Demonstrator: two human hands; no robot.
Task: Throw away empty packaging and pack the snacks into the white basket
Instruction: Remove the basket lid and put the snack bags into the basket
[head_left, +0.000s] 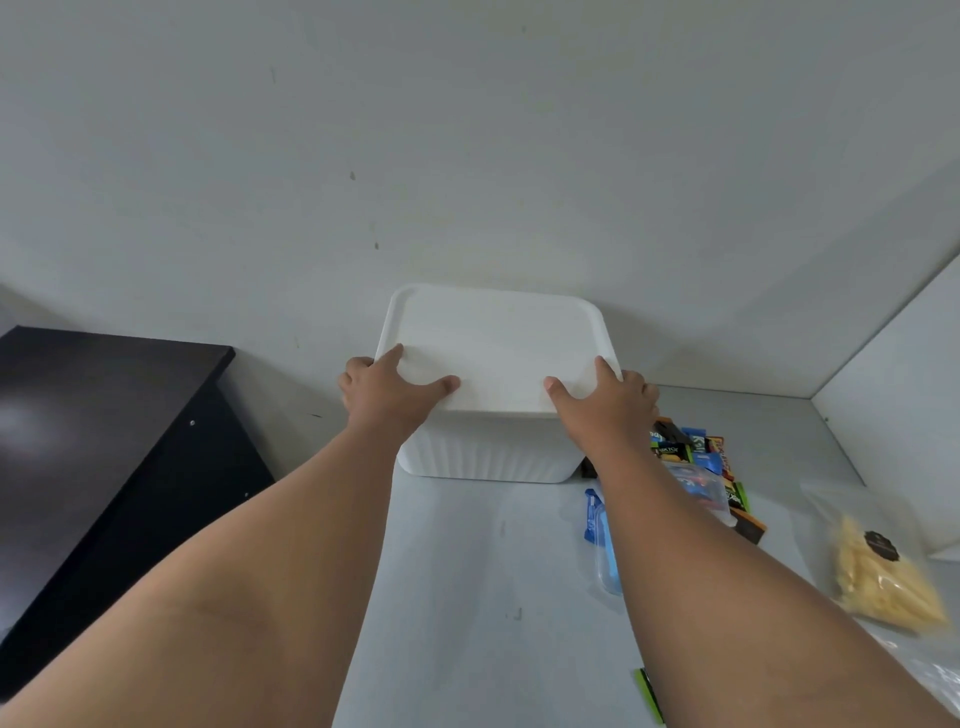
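Left hand (389, 387) and right hand (602, 397) gripped the lid (493, 338) by both near corners, likely to lift it level. Loose snacks (691, 457) lay centre-right.

snacks (691, 452) partly behind forearm (727, 571), basket (488, 457) interior hidden

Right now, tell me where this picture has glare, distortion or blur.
Head view: soft even light; a pale glare patch on the dark cabinet top; wide-angle stretch swells both forearms; the white basket lid gripped by the left hand and right hand looks washed out; print on the snack wrappers is blurred.
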